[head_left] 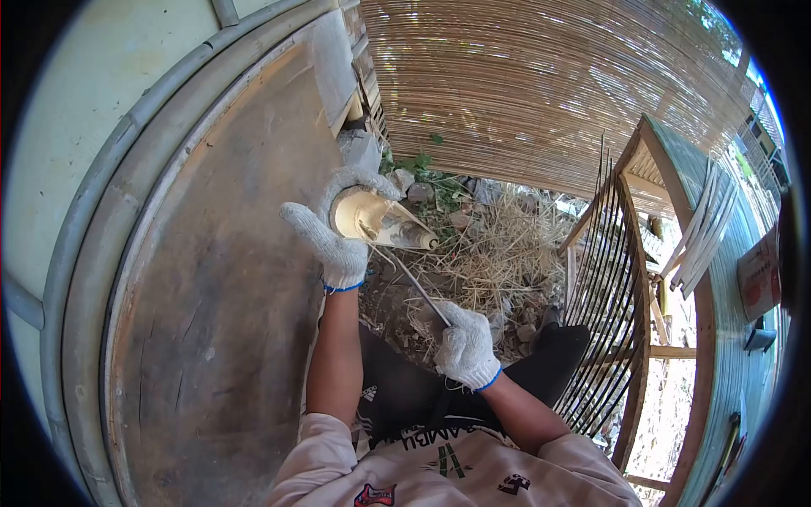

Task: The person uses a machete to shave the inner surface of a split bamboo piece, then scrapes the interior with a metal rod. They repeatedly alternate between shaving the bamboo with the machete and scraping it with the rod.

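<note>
My left hand (331,228), in a white knit glove with a blue cuff, grips a pale cream, hollowed bamboo piece (356,213) from behind and above. One gloved finger sticks out to the left. The bamboo's wide round end faces me, and its narrower body (404,231) slants away to the right, ending in a small rounded tip. My right hand (467,345), gloved the same way, is closed around a thin, dark rod-like tool (418,285). The tool's pale far end reaches up to the lower rim of the bamboo piece.
On the left lies a worn brown board (220,279) edged by curved grey pipes (76,253). Straw (498,245) and stones litter the ground ahead, before a bamboo-slat screen (498,93). A slatted wooden rack (621,287) and green-topped bench (731,338) stand right.
</note>
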Demonstrator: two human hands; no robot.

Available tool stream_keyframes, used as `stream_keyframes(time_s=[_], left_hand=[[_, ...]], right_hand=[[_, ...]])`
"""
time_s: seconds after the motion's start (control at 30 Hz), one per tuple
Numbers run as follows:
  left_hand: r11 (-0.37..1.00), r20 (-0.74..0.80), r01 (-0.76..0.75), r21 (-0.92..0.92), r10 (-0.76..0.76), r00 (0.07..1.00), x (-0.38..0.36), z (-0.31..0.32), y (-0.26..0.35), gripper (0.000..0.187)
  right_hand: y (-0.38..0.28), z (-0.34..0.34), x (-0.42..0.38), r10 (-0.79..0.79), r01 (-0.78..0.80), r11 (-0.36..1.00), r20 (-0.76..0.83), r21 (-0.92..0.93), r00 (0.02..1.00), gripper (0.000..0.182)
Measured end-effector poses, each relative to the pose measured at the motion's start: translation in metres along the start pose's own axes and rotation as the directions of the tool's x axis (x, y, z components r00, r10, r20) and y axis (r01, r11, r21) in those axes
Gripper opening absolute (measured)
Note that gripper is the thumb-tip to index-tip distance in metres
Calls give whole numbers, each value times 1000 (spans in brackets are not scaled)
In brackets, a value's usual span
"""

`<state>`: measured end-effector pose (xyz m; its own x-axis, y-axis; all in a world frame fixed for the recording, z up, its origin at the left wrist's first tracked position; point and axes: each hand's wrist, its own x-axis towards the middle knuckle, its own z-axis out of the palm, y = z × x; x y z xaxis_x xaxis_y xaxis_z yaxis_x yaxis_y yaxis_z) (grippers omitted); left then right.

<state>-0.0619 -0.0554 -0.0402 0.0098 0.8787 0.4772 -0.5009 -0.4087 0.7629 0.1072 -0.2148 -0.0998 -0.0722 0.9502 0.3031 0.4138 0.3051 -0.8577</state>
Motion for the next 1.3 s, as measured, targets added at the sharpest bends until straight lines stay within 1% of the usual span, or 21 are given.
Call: stream_keyframes(time_s=[0.03,0.07,0.1,0.17,0.23,0.3,0.37,0.47,0.5,0.57,0.63,0.7,0.73,0.77,0.83,0.97,1.03,1.1,1.17,1.23,1.3], left_hand=[[1000,-2,2,2,-2,1000,-1,-2,-2,111],[1000,-110,26,-15,-27,994,-1,-3,-7,111],[998,-212,43,-36,-49,976,2,-1,-7,111],[999,-116,27,-38,-31,993,4,0,-1,111],[998,-50,42,-39,-44,998,-5,-3,0,110],[999,15,-41,-26,41,999,3,-3,-2,105],[999,0,-46,-5,46,999,3,-6,-5,105],[999,-27,-38,14,38,999,2,-3,-7,106],[1000,-34,-28,14,29,999,2,-1,-6,106],[1000,-35,-31,1,31,999,1,5,-5,106],[999,-38,-36,-10,36,999,8,6,-4,106],[999,25,-14,-38,15,1000,5,-1,-2,106],[999,27,-20,-40,21,999,6,2,-2,106],[999,-8,-29,-13,29,1000,4,5,-2,107],[998,-83,-34,47,38,996,0,9,-2,107],[999,-23,-33,-20,33,999,-1,5,-8,106],[996,31,-67,65,65,997,0,13,-1,105],[998,43,-54,18,53,998,-2,15,-2,105],[999,53,-46,-24,47,998,4,13,-3,104],[987,-52,41,-155,-50,997,-1,6,-4,103],[996,47,-30,-90,34,998,1,4,-5,102]], right_hand=[[-1,3,2,5,-5,1000,-9,5,1000,25],[-2,7,8,19,-17,984,6,-179,1000,23],[0,7,10,9,-9,984,1,-181,1000,23],[4,5,11,65,-56,969,30,-242,997,22],[-12,-6,7,120,-77,972,185,-222,975,23],[-16,-9,8,255,-252,967,195,-39,947,23],[-12,-3,0,184,-184,983,125,-13,975,23],[1,4,-5,-122,128,990,-101,59,987,24],[7,8,-2,-122,128,990,-104,60,987,24],[12,13,8,111,-111,972,-12,-208,994,26],[6,2,14,54,-56,975,-15,-215,998,27],[-7,-8,9,30,-9,995,199,-102,979,25],[-18,-9,6,168,-157,985,201,-70,965,25],[-16,-6,3,164,-153,986,201,-70,966,25],[-8,2,-5,150,-148,980,4,-130,989,26],[-12,-5,-10,-1,3,998,-35,55,999,25],[1,2,-5,-36,38,998,-57,42,998,25],[10,7,7,100,-100,968,-12,-232,995,26],[10,0,12,34,-42,972,-38,-232,999,26],[-3,-15,14,323,-381,914,316,142,892,27],[-4,-21,12,310,-390,911,398,136,863,28]])
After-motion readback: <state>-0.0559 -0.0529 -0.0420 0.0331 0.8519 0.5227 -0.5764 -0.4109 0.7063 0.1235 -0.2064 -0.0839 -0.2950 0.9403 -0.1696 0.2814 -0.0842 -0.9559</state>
